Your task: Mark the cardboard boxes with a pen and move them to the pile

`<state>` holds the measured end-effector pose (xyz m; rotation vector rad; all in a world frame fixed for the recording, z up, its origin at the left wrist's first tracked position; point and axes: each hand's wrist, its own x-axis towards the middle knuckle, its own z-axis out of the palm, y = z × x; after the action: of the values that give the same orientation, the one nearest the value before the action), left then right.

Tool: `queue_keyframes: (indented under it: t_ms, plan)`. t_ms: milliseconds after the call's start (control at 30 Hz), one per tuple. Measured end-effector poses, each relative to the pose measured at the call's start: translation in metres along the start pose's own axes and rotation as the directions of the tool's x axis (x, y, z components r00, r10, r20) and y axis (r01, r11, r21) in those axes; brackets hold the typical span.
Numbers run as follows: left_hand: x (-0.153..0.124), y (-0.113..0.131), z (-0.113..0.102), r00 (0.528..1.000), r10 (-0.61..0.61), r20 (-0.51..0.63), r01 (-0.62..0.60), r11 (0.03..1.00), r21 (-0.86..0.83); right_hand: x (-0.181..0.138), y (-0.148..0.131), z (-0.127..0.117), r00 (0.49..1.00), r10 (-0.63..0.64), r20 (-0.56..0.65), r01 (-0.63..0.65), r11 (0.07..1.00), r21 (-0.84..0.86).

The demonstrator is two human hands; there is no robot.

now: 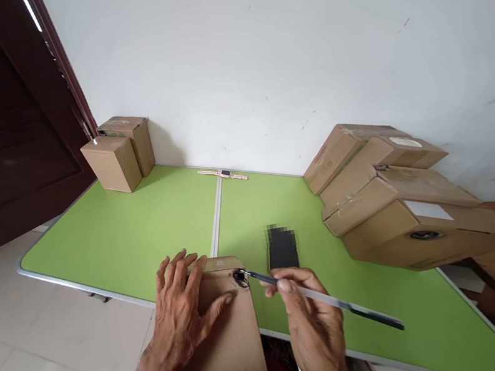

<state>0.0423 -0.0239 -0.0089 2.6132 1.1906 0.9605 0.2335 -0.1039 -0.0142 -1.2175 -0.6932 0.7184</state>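
Observation:
A brown cardboard box stands in front of me at the table's near edge, with a dark, ragged round mark near its upper right corner. My left hand rests on the box's left side, its fingers spread and the thumb lying across the cardboard. Between the thumb and fingers of my right hand is a slim pen with a clear grey barrel and black ends. The pen's thin metal tip reaches the right edge of the dark mark. Behind my right hand, a black phone-like slab lies flat, its far end blurred out.
The green table stands against a white wall. Two boxes sit at the back left; several more lean together at the right, one bearing a dark oval mark. A pink-strapped watch lies by the wall. A dark door is at left.

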Motion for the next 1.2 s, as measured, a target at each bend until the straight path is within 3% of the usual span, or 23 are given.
queue_keyframes:
  t_ms: [167,600,733,867,1000,1067,1133,1200]
  plan:
    - [0.001,-0.001,0.0,0.998,-0.059,0.035,0.059,0.998,-0.018,0.003,0.014,0.008,1.0,-0.005,0.016,0.005,1.0,-0.004]
    - [0.002,-0.002,-0.002,0.997,-0.039,0.07,0.041,0.999,-0.034,0.003,-0.004,0.014,0.993,-0.077,0.091,0.089,0.985,-0.147]
    - [0.001,-0.002,-0.001,0.998,-0.037,0.06,0.039,0.999,-0.035,0.004,-0.004,0.008,0.989,-0.067,0.134,0.089,0.982,-0.166]
    - [0.001,-0.003,0.0,0.998,-0.034,0.058,0.036,0.999,-0.038,0.01,-0.004,-0.005,0.995,-0.041,0.094,0.06,0.976,-0.21]
    - [0.0,-0.003,0.001,0.998,-0.032,0.055,0.034,0.999,-0.035,0.043,-0.004,-0.016,0.998,-0.026,0.052,0.038,0.964,-0.263]
    - [0.0,-0.004,0.001,0.998,-0.028,0.054,0.03,0.999,-0.028,0.072,-0.001,-0.014,0.993,0.025,0.117,0.036,0.872,-0.489]
    - [0.0,-0.005,0.001,0.998,-0.027,0.059,0.028,0.999,-0.026,0.103,0.006,-0.005,0.976,0.127,0.179,0.043,0.687,-0.726]
    - [-0.001,-0.006,0.001,0.998,-0.021,0.058,0.023,0.999,-0.028,0.13,0.017,0.008,0.958,0.221,0.181,0.038,0.529,-0.848]
